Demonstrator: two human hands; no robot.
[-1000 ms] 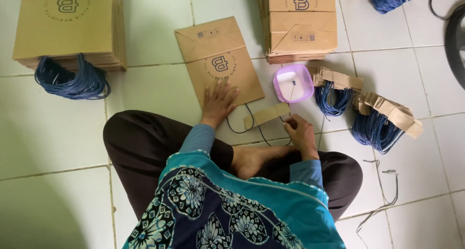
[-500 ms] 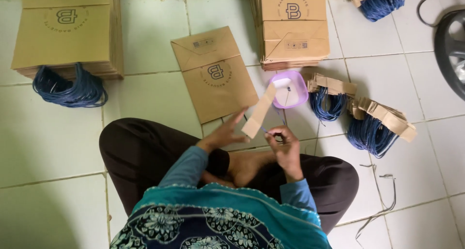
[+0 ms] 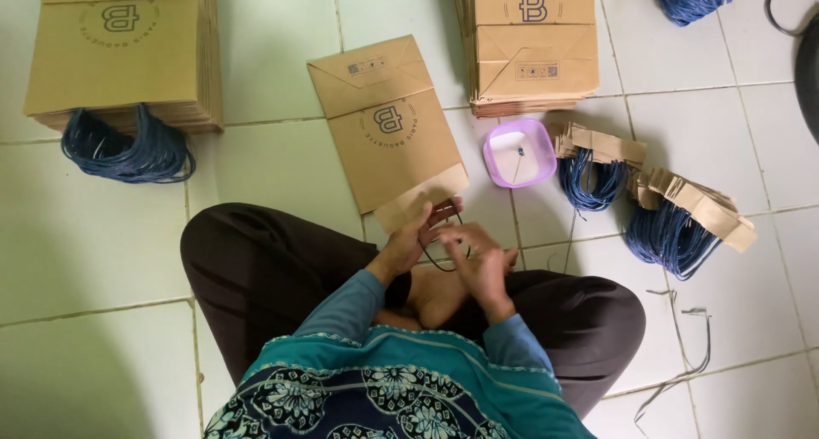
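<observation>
Item 1: left hand (image 3: 408,244). Forearm in teal sleeve runs up from the lap; fingers curl over the near edge of a tan card strip (image 3: 420,202), pinching it together w/ a dark cord loop (image 3: 445,253).

Item 2: right hand (image 3: 478,255). Wrist bent inward, palm down, fingers closed toward the left hand; touches the same cord loop. Exact grip can't be told, fingertips hidden.

Item 3: card strip. Lies at the near end of a flat brown paper bag (image 3: 386,119), just above the hands, partly tucked under the bag's bottom corner.

Item 4: flat bag. Lies tilted on the white tile floor (image 3: 273,166), in front of the crossed legs, folded base end away from the person.

Item 5: purple plastic tub (image 3: 519,151). Just right of the flat bag, on floor; a thin stick in it.

Item 6: bag stack, far centre-right (image 3: 533,42). Brown, same kind, neat pile.

Item 7: bag stack, far left (image 3: 119,55). Blue cord handles (image 3: 128,153) spill out at its near edge.

Item 8: bundles of blue cord w/ card strips (image 3: 674,217). Right of the tub, two groups side by side, on floor.

Item 9: loose cord (image 3: 682,328). On floor by the right knee.

Person sits cross-legged; one bare foot shows below the hands.
</observation>
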